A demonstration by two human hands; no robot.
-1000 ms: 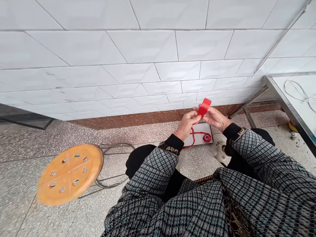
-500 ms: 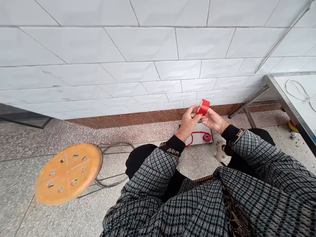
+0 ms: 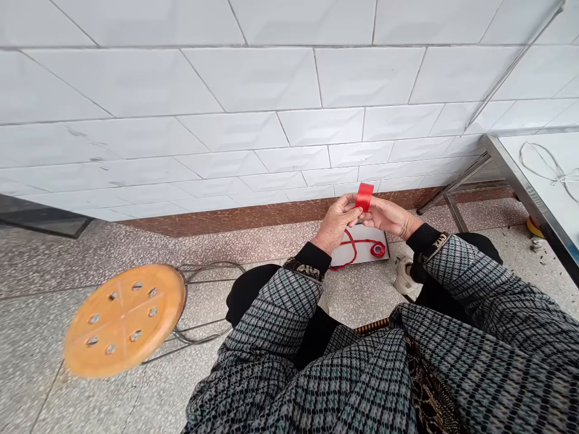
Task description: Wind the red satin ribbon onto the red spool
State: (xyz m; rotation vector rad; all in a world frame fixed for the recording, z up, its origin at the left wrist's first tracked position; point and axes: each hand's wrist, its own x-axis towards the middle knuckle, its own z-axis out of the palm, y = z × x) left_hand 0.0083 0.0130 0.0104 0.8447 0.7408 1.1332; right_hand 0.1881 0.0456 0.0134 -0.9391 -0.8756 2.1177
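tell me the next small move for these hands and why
Perhaps ease the left hand up slightly to see whether the red strand follows: that hand pinches the red ribbon, the strand rises toward it from the white tray, where a small red roll lies, and any join is hidden.

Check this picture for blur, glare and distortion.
Head view: soft light on the wall, a mild shine on the table edge; head view, left: stool slightly smeared; head view, middle: red band fairly clear; head view, right: sleeve looks stretched.
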